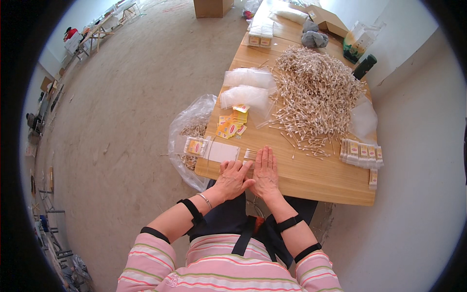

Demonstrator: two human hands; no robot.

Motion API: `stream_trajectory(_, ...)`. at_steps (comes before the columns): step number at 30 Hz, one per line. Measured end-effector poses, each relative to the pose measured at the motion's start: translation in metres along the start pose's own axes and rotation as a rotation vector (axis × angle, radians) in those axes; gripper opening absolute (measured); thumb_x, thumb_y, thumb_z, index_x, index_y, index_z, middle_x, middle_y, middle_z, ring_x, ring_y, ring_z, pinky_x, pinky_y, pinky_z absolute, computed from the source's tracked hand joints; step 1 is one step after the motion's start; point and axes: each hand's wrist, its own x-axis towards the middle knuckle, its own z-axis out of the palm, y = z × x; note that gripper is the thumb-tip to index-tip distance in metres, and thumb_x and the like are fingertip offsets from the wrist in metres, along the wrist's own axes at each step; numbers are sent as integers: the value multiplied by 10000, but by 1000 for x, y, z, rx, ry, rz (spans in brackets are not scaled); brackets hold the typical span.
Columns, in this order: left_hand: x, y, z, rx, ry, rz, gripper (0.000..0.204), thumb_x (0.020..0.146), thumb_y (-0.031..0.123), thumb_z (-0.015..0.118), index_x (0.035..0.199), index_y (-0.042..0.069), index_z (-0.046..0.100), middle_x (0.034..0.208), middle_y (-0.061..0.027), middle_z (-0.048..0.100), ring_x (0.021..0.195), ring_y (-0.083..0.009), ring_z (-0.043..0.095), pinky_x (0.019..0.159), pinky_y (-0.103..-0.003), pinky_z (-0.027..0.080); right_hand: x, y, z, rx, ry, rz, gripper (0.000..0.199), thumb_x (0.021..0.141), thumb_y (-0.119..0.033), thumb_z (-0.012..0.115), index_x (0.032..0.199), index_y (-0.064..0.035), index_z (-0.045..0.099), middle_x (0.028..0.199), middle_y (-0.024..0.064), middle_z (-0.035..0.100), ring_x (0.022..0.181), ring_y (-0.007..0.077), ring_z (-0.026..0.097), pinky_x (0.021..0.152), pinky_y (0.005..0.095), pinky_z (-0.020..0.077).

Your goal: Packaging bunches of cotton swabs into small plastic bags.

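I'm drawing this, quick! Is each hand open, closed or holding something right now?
Left hand: fingers bent at the thin, white-tipped wooden cotton swabs; any grip can't be told.
Right hand: open, fingers straight, beside those swabs.

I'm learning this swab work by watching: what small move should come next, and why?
Probably nudge the row of cotton swabs gently together: they lie side by side on the table next to the flat right hand, and the fingertips of the left hand are at their near end.

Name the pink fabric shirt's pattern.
The pink fabric shirt is striped white, green and coral; head view.
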Motion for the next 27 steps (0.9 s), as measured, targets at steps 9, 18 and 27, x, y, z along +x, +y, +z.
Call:
stream_trajectory(9, 10, 1, -2, -19, -24, -55, 626, 880, 444, 517, 1380, 95, 376, 967, -111, 526, 965, -274, 492, 898, -418, 280, 1, -1, 0, -15, -13, 8, 942, 790, -463, 534, 1425, 86, 108, 1505, 256, 64, 1418, 374, 27, 1150, 456, 35)
stream_trajectory(18, 9, 1, -3, 5, -25, -28, 605, 891, 458, 496, 1369, 98, 398, 971, -115, 528, 973, -273, 494, 884, -410, 288, 1, 0, 2, 57, 14, -2, 952, 760, -418, 564, 1425, 88, 108, 1504, 260, 66, 1418, 377, 24, 1150, 459, 41)
stream_trajectory(27, 18, 3, -7, -28, -83, -115, 591, 890, 427, 512, 1371, 105, 390, 1018, -121, 583, 976, -271, 548, 878, -410, 301, 1, -1, 2, 70, -5, 16, 973, 742, -433, 576, 1425, 81, 113, 1505, 257, 69, 1419, 376, 19, 1150, 458, 35)
